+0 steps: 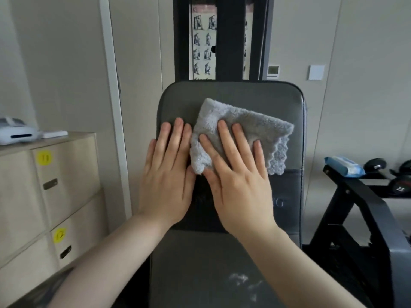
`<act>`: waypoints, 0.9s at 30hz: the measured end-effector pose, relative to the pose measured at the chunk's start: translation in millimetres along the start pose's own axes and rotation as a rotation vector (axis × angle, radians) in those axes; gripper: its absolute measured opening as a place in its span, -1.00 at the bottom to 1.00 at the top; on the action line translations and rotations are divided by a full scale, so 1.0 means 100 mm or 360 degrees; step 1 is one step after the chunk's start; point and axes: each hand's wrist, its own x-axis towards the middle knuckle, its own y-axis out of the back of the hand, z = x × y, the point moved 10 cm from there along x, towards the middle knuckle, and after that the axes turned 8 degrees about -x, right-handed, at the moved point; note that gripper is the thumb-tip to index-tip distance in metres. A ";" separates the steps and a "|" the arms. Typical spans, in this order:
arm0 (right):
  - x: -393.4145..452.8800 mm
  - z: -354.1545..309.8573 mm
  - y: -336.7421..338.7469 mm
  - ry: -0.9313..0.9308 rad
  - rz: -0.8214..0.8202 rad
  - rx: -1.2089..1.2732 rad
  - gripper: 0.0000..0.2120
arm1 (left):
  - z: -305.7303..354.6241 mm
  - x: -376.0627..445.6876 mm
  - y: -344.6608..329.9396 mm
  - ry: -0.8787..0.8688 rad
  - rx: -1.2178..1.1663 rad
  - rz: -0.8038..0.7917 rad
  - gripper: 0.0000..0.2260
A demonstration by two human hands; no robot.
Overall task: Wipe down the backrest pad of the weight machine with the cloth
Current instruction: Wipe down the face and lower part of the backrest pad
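Backrest pad (231, 94), dark grey and upright on the weight machine straight ahead of us, is where both our hands are working, so we judge the wiping itself to be the step in hand. Our right hand (239, 181) lies flat with its fingers spread on the folded grey cloth (246, 130), pressing it against the upper half of the pad rather than gripping it. Our left hand (168, 174) rests open and flat on the bare pad just beside the cloth, its fingers close together, holding nothing. The cloth covers only the middle of the upper part, so the top edge, both sides and the lower half carrying the faint lettering look to us not yet covered from where the cloth sits. Next we would need firm palm pressure to carry the cloth in even strokes across the pad without letting its loose right corner bunch up.
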 end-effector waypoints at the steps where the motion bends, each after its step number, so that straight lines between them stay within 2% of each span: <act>1: -0.05 0.04 0.00 0.0062 -0.0023 -0.0053 -0.56 | 0.00 0.00 0.00 -0.0002 0.0008 0.0000 -0.49; 13: -0.07 0.11 0.00 0.0048 -0.0081 -0.0080 -0.55 | 0.01 -0.01 0.02 -0.0021 0.0023 0.0074 -0.49; 17: -0.08 0.06 -0.02 -0.0039 -0.0058 -0.0004 -0.56 | 0.01 -0.01 0.01 -0.0044 0.0025 0.0070 -0.49; 19: -0.11 0.05 -0.02 0.0026 -0.0120 0.0075 -0.56 | 0.01 -0.01 0.01 -0.0050 0.0036 0.0061 -0.49; 22: -0.14 0.22 0.06 0.0260 -0.0198 -0.0040 -0.56 | 0.00 -0.01 0.01 -0.0049 0.0018 0.0043 -0.48; 24: -0.04 0.45 0.16 0.0161 -0.0134 -0.0056 -0.56 | 0.01 0.00 0.02 -0.0038 0.0011 0.0034 -0.49; 27: 0.13 0.48 0.16 -0.0247 0.0011 0.0173 -0.56 | 0.02 0.00 0.03 -0.0026 0.0051 0.0033 -0.49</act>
